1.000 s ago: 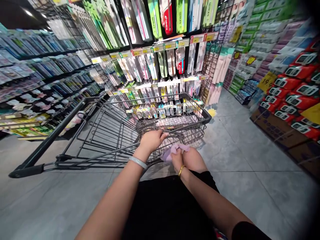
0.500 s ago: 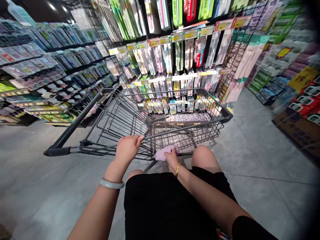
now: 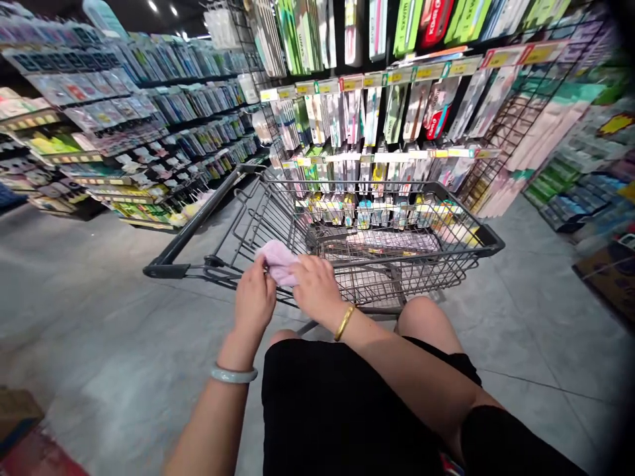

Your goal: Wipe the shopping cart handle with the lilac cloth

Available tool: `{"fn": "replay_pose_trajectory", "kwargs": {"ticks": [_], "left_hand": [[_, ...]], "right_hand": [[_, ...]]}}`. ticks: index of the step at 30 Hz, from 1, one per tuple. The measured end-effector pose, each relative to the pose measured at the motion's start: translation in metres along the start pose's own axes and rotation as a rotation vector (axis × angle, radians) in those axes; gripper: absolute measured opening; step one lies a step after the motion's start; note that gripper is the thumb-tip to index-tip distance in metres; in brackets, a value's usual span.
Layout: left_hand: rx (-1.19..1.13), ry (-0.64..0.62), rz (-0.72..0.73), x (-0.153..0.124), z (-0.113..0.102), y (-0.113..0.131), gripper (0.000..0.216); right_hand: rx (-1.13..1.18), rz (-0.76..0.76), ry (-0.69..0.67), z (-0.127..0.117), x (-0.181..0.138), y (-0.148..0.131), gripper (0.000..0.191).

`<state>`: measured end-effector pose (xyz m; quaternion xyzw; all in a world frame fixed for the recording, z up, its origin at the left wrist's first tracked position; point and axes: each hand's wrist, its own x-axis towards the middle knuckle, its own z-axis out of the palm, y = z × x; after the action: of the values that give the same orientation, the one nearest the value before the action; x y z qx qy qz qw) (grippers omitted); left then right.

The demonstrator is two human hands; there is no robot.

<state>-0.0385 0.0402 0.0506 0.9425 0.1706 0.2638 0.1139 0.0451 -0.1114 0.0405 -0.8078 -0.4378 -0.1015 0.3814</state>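
Observation:
Both my hands are on a pale pink cloth [image 3: 278,258] at the near side of a dark grey wire shopping cart [image 3: 417,256]. My left hand [image 3: 254,297] is closed on the cloth's left end, its fingertips partly hidden by the folds. My right hand [image 3: 317,285] grips the cloth from the right, with the fingers curled over it. The bunched cloth lies against the cart's upper side rail and covers a short part of it. To the left, the cart's handle [image 3: 198,221] is free of my hands.
Shelves of packaged goods [image 3: 397,112] stand right behind the cart. Another display [image 3: 163,119] is at the left, and stacked packages [image 3: 570,185] are at the right. A cardboard box [image 3: 17,416] sits on the grey floor [image 3: 114,344] at lower left.
The cloth has moved up and left from the lower frame to the upper rail in my right hand. My left hand has gone from the rail to the cloth. The view has shifted left.

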Motion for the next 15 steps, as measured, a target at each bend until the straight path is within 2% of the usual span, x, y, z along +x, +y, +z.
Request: {"fn": "replay_pose_trajectory", "kwargs": {"ticks": [2, 4, 8, 12, 14, 15], "left_hand": [[-0.187, 0.187, -0.034, -0.01, 0.003, 0.004, 0.054], [-0.251, 0.276, 0.022, -0.019, 0.003, 0.013, 0.058], [-0.22, 0.162, 0.16, -0.025, 0.007, 0.025, 0.071], [-0.249, 0.099, 0.187, -0.01, 0.016, 0.021, 0.069], [-0.16, 0.057, 0.209, -0.003, 0.021, 0.02, 0.06], [-0.104, 0.044, 0.213, -0.001, 0.023, 0.021, 0.054]], "right_hand": [[-0.001, -0.085, -0.048, 0.007, 0.006, -0.008, 0.043], [0.003, -0.052, -0.074, 0.009, 0.01, -0.015, 0.051], [0.041, 0.167, -0.177, -0.002, 0.023, -0.017, 0.053], [0.418, 0.02, -0.389, -0.017, 0.047, 0.004, 0.033], [0.511, 0.033, -0.397, -0.022, 0.058, 0.018, 0.024], [0.472, 0.075, -0.361, -0.022, 0.063, 0.024, 0.025]]}}
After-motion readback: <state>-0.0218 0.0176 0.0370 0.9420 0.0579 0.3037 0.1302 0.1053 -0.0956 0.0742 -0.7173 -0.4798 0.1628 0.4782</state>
